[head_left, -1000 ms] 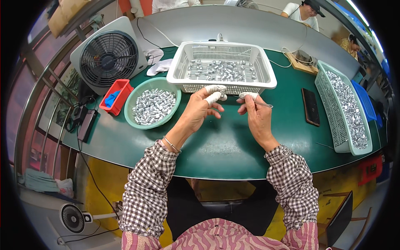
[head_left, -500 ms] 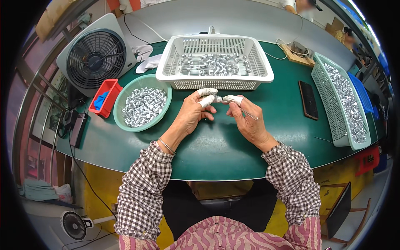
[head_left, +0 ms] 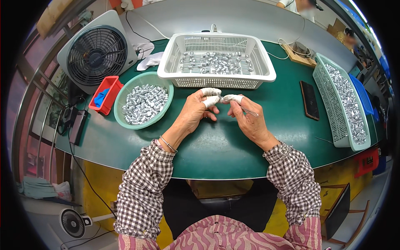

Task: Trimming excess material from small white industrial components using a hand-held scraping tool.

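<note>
Over the green table (head_left: pixel 200 154), in front of the white basket, my two hands meet. My left hand (head_left: pixel 195 109), with white wraps on thumb and index finger, pinches a small silvery metal part (head_left: pixel 221 98), mostly covered by the fingertips. My right hand (head_left: pixel 251 124) also has a wrapped fingertip, which presses close to that part. A thin metal rod-like tool (head_left: pixel 251 112) is held in its closed fingers, one end sticking out past the knuckles; its working end is hidden.
Loose silvery parts lie in the white basket (head_left: pixel 216 77), the round green bowl (head_left: pixel 143 123) and the long green basket (head_left: pixel 331 100). A phone (head_left: pixel 308 100) lies at right. Left are a red bin (head_left: pixel 109 107) and a fan (head_left: pixel 96 54). White cords run behind.
Both hands stay together at nearly the same spot. The right fingertip has shifted slightly toward the left fingers, and less of the small part shows. The view has moved a little.
</note>
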`<state>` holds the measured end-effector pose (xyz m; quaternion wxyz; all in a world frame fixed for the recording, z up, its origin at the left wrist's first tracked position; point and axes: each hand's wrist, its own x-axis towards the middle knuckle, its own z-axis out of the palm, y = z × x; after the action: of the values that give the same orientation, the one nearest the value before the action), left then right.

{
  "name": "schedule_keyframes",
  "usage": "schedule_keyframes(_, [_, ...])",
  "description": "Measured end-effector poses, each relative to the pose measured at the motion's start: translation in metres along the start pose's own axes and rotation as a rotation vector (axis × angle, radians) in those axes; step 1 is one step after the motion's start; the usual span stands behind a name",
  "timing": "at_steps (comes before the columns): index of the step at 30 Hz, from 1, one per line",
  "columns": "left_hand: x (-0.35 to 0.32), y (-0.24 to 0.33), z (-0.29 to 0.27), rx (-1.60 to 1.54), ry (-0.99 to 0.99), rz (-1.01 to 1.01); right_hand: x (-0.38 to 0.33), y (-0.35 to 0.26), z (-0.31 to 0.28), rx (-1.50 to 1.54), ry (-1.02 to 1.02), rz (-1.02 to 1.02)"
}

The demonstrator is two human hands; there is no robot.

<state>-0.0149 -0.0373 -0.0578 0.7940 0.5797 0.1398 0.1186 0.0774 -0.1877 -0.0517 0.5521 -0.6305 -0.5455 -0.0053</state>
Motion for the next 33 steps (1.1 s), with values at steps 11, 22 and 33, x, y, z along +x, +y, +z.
schedule_keyframes(11, [0.0003, 0.0001, 0.0007, 0.057, 0.007, 0.013, 0.0009, -0.001, -0.001, -0.005, 0.015, 0.044])
schedule_keyframes(22, [0.0001, 0.0, 0.0004, 0.056, 0.013, 0.02, 0.0003, 0.0006, -0.0011, 0.009, 0.031, 0.076])
schedule_keyframes(33, [-0.0009, 0.0009, 0.0017, 0.053, 0.007, 0.01, 0.0011, 0.0035, -0.0011, -0.051, 0.008, 0.045])
